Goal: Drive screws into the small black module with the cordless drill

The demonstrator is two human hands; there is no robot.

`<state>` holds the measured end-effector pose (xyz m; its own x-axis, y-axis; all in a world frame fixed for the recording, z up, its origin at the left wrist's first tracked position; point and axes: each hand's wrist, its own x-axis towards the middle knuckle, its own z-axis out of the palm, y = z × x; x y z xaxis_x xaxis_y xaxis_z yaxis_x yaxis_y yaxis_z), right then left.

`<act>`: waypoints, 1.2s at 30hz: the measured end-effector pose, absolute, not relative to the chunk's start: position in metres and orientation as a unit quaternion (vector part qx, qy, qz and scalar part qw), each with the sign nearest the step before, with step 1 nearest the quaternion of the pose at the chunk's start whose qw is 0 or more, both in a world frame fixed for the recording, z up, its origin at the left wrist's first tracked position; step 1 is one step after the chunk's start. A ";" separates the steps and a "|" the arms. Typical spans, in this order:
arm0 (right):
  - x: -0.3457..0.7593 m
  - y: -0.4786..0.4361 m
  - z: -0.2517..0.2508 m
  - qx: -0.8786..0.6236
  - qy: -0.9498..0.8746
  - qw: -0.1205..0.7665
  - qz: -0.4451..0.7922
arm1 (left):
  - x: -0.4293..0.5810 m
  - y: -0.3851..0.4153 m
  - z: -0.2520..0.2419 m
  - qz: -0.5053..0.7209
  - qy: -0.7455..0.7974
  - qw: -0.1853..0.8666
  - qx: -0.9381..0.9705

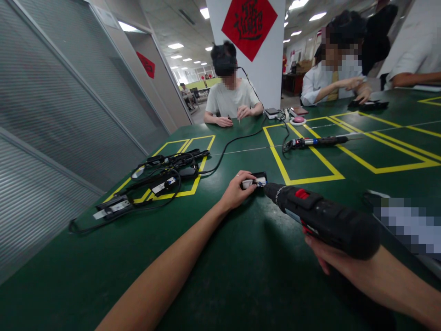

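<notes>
A small black-and-white part (260, 181) lies on the green table in front of me. My left hand (240, 187) grips its left end, thumb and fingers pressed on it. My right hand (322, 252) is wrapped round the handle of a black power drill with red details (320, 214). The drill points left, and its front end reaches the right end of the part. Whether the tip touches the part cannot be made out.
Black devices with cables (165, 177) lie on the left. A red-and-blue tool (317, 141) rests across yellow tape beyond the drill. At the right edge is a blurred flat device (409, 225). People sit across the green table (193, 294).
</notes>
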<state>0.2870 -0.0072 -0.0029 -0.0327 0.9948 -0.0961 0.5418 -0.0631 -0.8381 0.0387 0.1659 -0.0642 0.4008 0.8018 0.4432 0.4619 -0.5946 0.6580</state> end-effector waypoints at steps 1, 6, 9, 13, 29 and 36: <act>0.287 -0.007 -0.003 -0.626 -0.612 0.305 0.376 | 0.039 0.166 -0.064 0.383 0.391 0.222 0.807; 0.287 -0.008 -0.008 -0.622 -0.616 0.310 0.371 | 0.040 0.167 -0.065 0.387 0.390 0.222 0.806; 0.288 -0.008 -0.008 -0.625 -0.614 0.309 0.370 | 0.040 0.168 -0.066 0.386 0.390 0.222 0.806; 0.290 -0.007 -0.003 -0.620 -0.630 0.288 0.367 | 0.039 0.168 -0.067 0.387 0.387 0.222 0.807; 0.297 -0.006 -0.004 -0.634 -0.614 0.234 0.407 | 0.039 0.165 -0.065 0.386 0.381 0.221 0.810; 0.296 -0.005 -0.002 -0.643 -0.610 0.209 0.413 | 0.038 0.167 -0.069 0.388 0.375 0.218 0.813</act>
<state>0.2963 -0.0045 -0.0025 -0.0860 0.9573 -0.2758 0.6118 -0.1678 -0.7730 0.0380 0.1673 -0.0687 0.4176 0.7793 0.4672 0.4416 -0.6235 0.6452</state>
